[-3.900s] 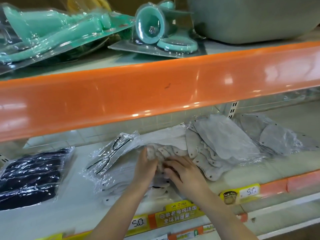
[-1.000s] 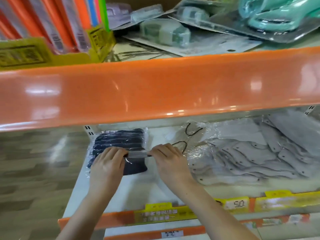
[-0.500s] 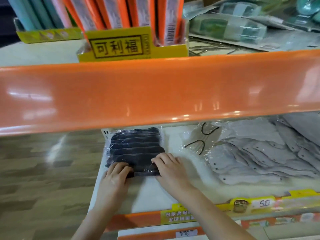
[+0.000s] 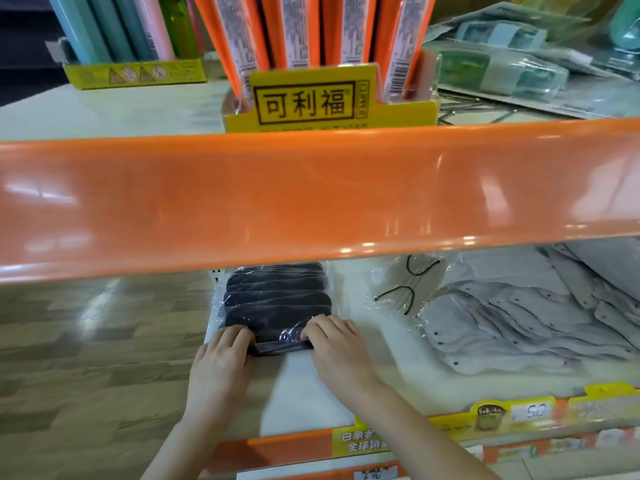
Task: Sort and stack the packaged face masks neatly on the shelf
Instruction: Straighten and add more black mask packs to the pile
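The pack of black masks lay on the white shelf, close to its left end, wrapped in clear film. Both hands were at the near edge of this pack. The left hand had its fingers curled over the near left corner, and the right hand had its fingers bent over the near right corner, so both seemed to grip the film and the lowest mask under it.

The risks, as I judge them: the film was slippery and loose, so the fingers could slide off, or pull only the wrapping and leave the masks inside crooked. The pack was just beside the left end of the shelf, so a push to that side could send it over the edge to the wooden floor. The orange rail hung above the pack and hid its far part (the person could not see well how straight it sat there).

To the right of the black pack, apart from it, a clear bag with black ear loops lay, and further right the grey masks were spread in overlapping rows, not yet in a neat stack.

Above the black pack, on the upper shelf, a yellow display box held upright orange packages. Left of it a second yellow box held teal and pink tubes.
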A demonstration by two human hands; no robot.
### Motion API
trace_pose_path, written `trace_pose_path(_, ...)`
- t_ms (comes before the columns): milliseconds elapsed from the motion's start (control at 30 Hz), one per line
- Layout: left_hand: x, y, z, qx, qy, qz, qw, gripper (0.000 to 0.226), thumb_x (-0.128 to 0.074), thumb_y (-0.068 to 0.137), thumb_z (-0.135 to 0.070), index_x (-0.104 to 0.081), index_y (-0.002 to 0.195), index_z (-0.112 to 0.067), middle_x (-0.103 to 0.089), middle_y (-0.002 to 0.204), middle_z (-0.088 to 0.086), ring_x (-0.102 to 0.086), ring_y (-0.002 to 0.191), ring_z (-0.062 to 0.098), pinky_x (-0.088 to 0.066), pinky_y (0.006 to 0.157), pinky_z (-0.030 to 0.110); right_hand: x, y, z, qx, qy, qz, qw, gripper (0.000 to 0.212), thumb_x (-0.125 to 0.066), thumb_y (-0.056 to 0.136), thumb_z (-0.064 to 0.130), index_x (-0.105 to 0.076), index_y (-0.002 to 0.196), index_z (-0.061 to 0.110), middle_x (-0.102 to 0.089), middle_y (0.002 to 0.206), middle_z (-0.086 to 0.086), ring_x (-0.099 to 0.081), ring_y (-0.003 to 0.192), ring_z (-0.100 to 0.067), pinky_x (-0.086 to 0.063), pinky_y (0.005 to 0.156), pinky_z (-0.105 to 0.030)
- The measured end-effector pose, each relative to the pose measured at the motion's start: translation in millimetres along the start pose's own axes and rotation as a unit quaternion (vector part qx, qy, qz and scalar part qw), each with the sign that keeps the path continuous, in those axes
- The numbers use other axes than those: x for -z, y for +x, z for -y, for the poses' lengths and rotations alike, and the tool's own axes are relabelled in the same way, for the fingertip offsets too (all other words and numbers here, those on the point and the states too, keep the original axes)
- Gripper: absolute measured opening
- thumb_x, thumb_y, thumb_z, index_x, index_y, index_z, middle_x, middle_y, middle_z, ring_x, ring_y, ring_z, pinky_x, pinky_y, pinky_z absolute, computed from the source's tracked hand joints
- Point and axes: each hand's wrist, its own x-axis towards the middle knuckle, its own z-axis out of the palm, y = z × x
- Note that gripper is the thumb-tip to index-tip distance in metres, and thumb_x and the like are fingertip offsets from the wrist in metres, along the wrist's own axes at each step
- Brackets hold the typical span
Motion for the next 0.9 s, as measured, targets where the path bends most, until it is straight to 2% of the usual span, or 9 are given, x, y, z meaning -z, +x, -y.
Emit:
trace_pose_path(67, -1, 1, 0, 0.001, 0.011, 0.005, 1.000, 0.022, -0.052, 0.064, -0.017, -0.058, 0.085, -0.020, -0.062, 0.093, -0.004, -0.057, 0.089, 0.023, -0.047, 0.062, 0.034, -2, -1, -1, -0.001, -0.004, 0.009, 1.000, 0.020, -0.046, 0.073, 0.025, -0.064, 0.082, 0.022, -0.060, 0.086, 0.010, -0.058, 0.076, -0.014, -0.028, 0.070, -0.025)
trace_pose_path(133, 0, 2, -1, 0.005, 0.018, -0.001, 1.000, 0.020, -0.056, 0.067, -0.017, -0.062, 0.087, -0.019, -0.063, 0.094, -0.004, -0.059, 0.089, 0.023, -0.049, 0.062, 0.035, -4, -4, 0, -0.009, -0.009, 0.027, 1.000, 0.030, -0.044, 0.075, 0.041, -0.067, 0.085, 0.024, -0.061, 0.090, 0.011, -0.059, 0.080, -0.011, -0.030, 0.072, -0.025)
trace_pose_path(233, 1, 5, -6, 0.022, 0.024, 0.023, 0.999, 0.036, -0.080, 0.056, -0.002, -0.067, 0.087, -0.014, -0.067, 0.095, 0.000, -0.066, 0.088, 0.028, -0.052, 0.064, 0.038, -3, -7, 1, -0.020, -0.003, 0.047, 0.999, 0.036, -0.044, 0.078, 0.044, -0.070, 0.092, 0.024, -0.063, 0.098, 0.011, -0.060, 0.090, -0.010, -0.032, 0.078, -0.024)
trace_pose_path(333, 3, 7, -11, 0.037, 0.044, 0.051, 0.997, 0.050, -0.084, 0.043, 0.001, -0.069, 0.089, -0.012, -0.068, 0.100, 0.004, -0.067, 0.093, 0.029, -0.054, 0.069, 0.042, -3, -9, 1, -0.026, 0.005, 0.057, 0.998, 0.036, -0.043, 0.080, 0.041, -0.070, 0.096, 0.024, -0.064, 0.104, 0.010, -0.059, 0.096, -0.011, -0.033, 0.083, -0.024)
trace_pose_path(400, 3, 4, -14, 0.030, 0.053, 0.051, 0.997, 0.047, -0.079, 0.047, -0.004, -0.069, 0.093, -0.009, -0.068, 0.104, 0.008, -0.067, 0.096, 0.032, -0.053, 0.075, 0.042, -1, -9, 2, -0.022, 0.012, 0.059, 0.998, 0.036, -0.041, 0.082, 0.042, -0.070, 0.097, 0.026, -0.064, 0.106, 0.010, -0.059, 0.098, -0.010, -0.037, 0.084, -0.024)
trace_pose_path(467, 4, 0, -25, 0.018, 0.040, 0.026, 0.999, 0.036, -0.056, 0.062, -0.016, -0.069, 0.094, -0.007, -0.068, 0.105, 0.010, -0.065, 0.097, 0.032, -0.047, 0.082, 0.039, 6, -9, 1, -0.019, 0.027, 0.055, 0.998, 0.035, -0.041, 0.083, 0.041, -0.070, 0.098, 0.027, -0.063, 0.104, 0.010, -0.060, 0.097, -0.010, -0.044, 0.082, -0.024)
trace_pose_path(533, 4, 0, -40, 0.013, 0.018, 0.020, 1.000, 0.045, -0.037, 0.067, -0.021, -0.070, 0.095, -0.009, -0.069, 0.105, 0.008, -0.066, 0.097, 0.031, -0.049, 0.080, 0.039, 15, -9, -5, -0.019, 0.042, 0.041, 0.998, 0.034, -0.041, 0.084, 0.039, -0.069, 0.098, 0.027, -0.062, 0.103, 0.011, -0.060, 0.094, -0.009, -0.046, 0.080, -0.023)
trace_pose_path(733, 4, 19, -111, -0.008, -0.047, -0.001, 0.999, 0.037, -0.039, 0.078, -0.026, -0.073, 0.090, -0.019, -0.072, 0.095, -0.005, -0.070, 0.085, 0.021, -0.055, 0.069, 0.035, 51, -19, -47, -0.034, 0.046, 0.010, 0.998, 0.031, -0.041, 0.083, 0.032, -0.067, 0.096, 0.025, -0.063, 0.099, 0.011, -0.062, 0.087, -0.010, -0.051, 0.071, -0.024)
trace_pose_path(900, -10, 33, -181, -0.028, -0.083, -0.001, 0.996, 0.034, -0.041, 0.078, -0.026, -0.073, 0.089, -0.020, -0.072, 0.091, -0.006, -0.070, 0.081, 0.018, -0.054, 0.065, 0.031, 82, -44, -100, -0.064, 0.054, -0.036, 0.996, 0.029, -0.044, 0.084, 0.025, -0.070, 0.095, 0.018, -0.067, 0.100, 0.003, -0.066, 0.088, -0.019, -0.055, 0.073, -0.032)
